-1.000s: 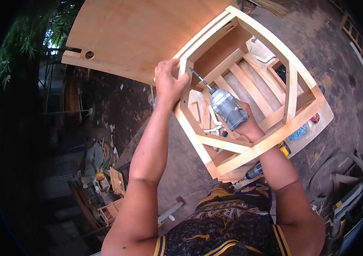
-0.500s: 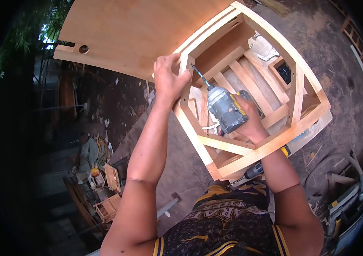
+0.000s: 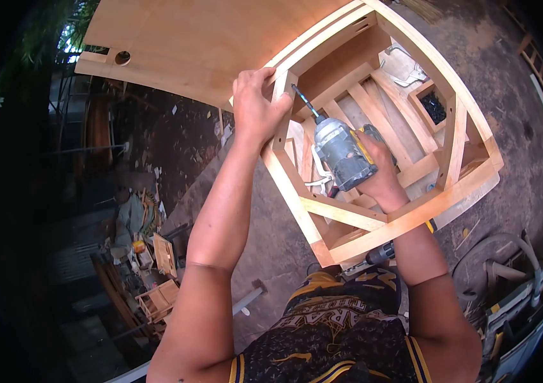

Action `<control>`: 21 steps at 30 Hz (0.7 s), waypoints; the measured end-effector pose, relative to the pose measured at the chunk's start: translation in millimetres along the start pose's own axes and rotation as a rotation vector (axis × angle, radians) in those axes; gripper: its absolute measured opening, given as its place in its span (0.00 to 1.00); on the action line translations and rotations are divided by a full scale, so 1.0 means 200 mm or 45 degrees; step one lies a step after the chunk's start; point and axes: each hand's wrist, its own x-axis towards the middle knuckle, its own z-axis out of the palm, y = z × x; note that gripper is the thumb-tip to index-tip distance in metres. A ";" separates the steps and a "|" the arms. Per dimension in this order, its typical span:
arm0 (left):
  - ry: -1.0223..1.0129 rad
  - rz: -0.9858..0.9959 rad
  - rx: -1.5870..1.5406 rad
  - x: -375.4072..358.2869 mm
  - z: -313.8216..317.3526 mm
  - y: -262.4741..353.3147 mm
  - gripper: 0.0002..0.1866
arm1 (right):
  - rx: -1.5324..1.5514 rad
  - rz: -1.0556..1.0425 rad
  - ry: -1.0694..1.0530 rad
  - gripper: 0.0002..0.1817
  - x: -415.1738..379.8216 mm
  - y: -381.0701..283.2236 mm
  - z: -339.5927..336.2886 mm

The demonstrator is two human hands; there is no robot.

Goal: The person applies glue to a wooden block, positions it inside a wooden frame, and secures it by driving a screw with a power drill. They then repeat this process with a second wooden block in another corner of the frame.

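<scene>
A wooden chair-like frame (image 3: 373,235) of pale timber, with corner braces, stands in front of me. My left hand (image 3: 257,105) grips its upper left edge, the thumb lying against the corner brace (image 3: 286,96). In my right hand (image 3: 381,169) is a cordless impact driver (image 3: 343,153), reached in through the frame's opening. Its long bit (image 3: 305,102) slants up and left, with the tip right at the brace near my left thumb. A flat plywood panel (image 3: 182,45) extends from the frame's far left side.
Inside and below the frame lie slats (image 3: 373,118), a small box of dark screws (image 3: 433,108) and a clamp (image 3: 319,171). A second drill (image 3: 380,254) rests near my waist. Wood scraps (image 3: 160,300) lie at the lower left, a grey round-based machine (image 3: 488,268) at the right.
The frame and both hands sit slightly differently in view, and the box of screws shows more fully. The driver's bit stays at the brace, and both grips are unchanged.
</scene>
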 end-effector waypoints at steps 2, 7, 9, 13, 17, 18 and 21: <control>-0.005 -0.002 0.002 0.00 0.00 0.00 0.26 | -0.106 -0.041 0.009 0.27 0.01 -0.02 -0.02; -0.013 0.012 0.052 0.00 0.00 -0.01 0.25 | -0.162 -0.068 -0.003 0.25 0.03 -0.01 -0.03; -0.009 -0.008 -0.003 0.00 0.00 -0.01 0.25 | -0.192 -0.048 -0.020 0.24 0.04 0.02 -0.03; 0.007 -0.011 0.013 0.00 -0.01 0.01 0.26 | 0.135 0.017 -0.078 0.25 0.03 0.11 0.02; 0.028 -0.008 0.034 -0.02 -0.01 0.03 0.26 | -0.006 0.093 -0.101 0.24 0.01 0.10 0.02; 0.029 -0.002 0.033 -0.02 -0.02 0.02 0.26 | -0.117 0.139 -0.151 0.23 0.01 0.11 0.01; -0.001 -0.026 -0.008 -0.02 -0.02 0.01 0.27 | -0.266 0.110 -0.051 0.19 -0.05 0.16 0.04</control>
